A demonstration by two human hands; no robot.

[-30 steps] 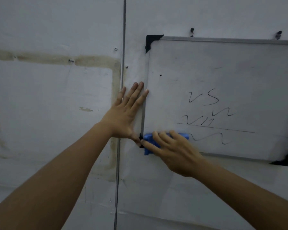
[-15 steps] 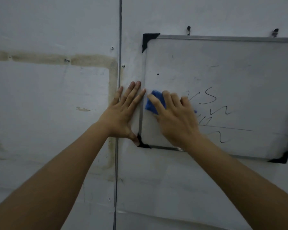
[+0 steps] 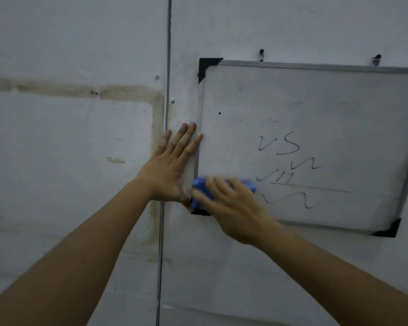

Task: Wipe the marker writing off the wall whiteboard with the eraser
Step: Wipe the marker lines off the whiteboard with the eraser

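Note:
A metal-framed whiteboard (image 3: pixel 327 95) with black corner caps hangs on the wall at the right. Black marker writing (image 3: pixel 290 170) covers its middle: letters, squiggles, a long line and a wave. My right hand (image 3: pixel 231 208) grips a blue eraser (image 3: pixel 201 188) against the board's lower left corner; the hand is blurred and hides most of the eraser. My left hand (image 3: pixel 172 170) lies flat on the wall with straight fingers, its fingertips at the board's left frame edge.
The wall is made of pale panels with a vertical metal seam (image 3: pixel 166 114) just left of the board. A brownish stain band (image 3: pixel 80 90) crosses the left panel. Two hooks (image 3: pixel 261 54) hold the board's top edge.
Half a second ago my right hand held the eraser higher on the board's left side; it has swept down to the lower left corner. My left hand has stayed in place.

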